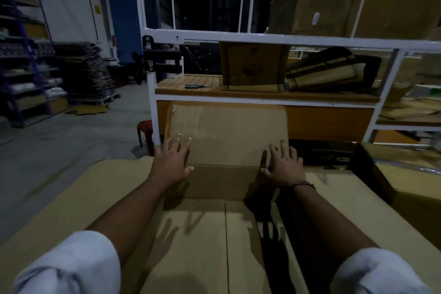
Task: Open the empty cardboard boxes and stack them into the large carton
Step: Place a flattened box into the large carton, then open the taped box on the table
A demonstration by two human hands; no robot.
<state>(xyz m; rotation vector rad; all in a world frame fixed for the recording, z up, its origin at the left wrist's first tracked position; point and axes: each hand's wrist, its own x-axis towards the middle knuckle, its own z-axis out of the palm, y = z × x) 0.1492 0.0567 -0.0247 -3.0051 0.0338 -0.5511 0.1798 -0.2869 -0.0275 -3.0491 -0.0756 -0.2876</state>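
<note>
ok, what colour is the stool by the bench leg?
The stool is red; head view.

left hand [170, 162] + right hand [285, 167] = 2 hands | open carton [222, 181] 1 | screwdriver [198, 86] 1 | red stool [144, 126] 1

The cardboard box [226, 136] is plain tan, the metal rack frame [262, 37] white, its slatted wooden shelf [171, 82] orange-brown, the plastic stool [144, 126] red, the sleeves [71, 267] pale bluish-white

We work from a single view: a wide-angle camera worn on the head, facing forward and down. We see the carton [202, 246] close beneath it and the white rack [286, 38] just ahead.
</note>
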